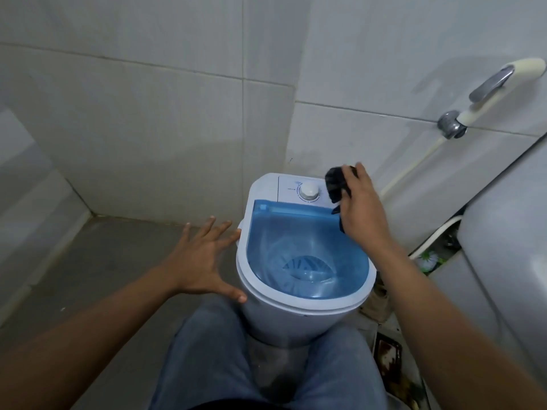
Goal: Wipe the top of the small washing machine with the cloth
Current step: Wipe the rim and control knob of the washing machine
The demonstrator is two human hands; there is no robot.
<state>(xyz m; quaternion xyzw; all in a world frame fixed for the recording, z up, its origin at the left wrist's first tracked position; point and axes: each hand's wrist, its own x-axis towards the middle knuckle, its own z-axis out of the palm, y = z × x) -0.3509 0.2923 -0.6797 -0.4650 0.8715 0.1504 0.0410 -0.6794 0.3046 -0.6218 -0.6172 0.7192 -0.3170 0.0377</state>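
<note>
A small white washing machine stands on the floor in the middle of the view, with a see-through blue lid and a white dial on its rear control panel. My right hand is closed around a dark cloth and holds it over the right end of the control panel, beside the dial. My left hand is spread wide, its fingertips and thumb resting against the machine's left side.
Tiled walls meet in a corner behind the machine. A spray hose with a cream handle hangs on the right wall. A large white appliance stands close on the right. My knees in jeans flank the machine's base.
</note>
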